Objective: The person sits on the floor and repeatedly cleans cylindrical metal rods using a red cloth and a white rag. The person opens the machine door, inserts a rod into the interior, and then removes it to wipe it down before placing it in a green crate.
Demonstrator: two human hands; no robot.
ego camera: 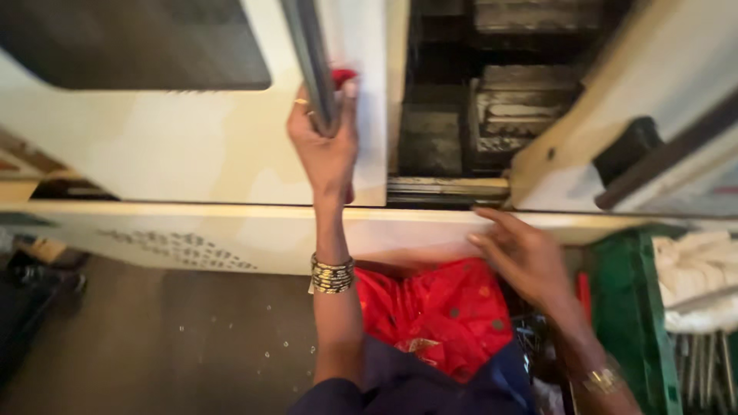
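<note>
My left hand (323, 142) is wrapped around the long grey vertical handle (311, 61) of a cream machine door (192, 146), with a bit of red cloth (344, 77) showing beside the fingers. My right hand (523, 253) rests with fingers apart on the cream ledge (430, 223) just below the open gap between the two doors. Behind that gap sits a dark machine interior (500, 100) with metal blocks. Several bangles (332, 274) circle my left wrist and a gold watch (603, 378) my right.
A second cream door (607, 131) with a dark handle stands angled on the right. A green crate (626, 315) with white cloth lies at lower right. My red garment (446, 315) hangs below the ledge. Grey floor (169, 338) spreads at lower left.
</note>
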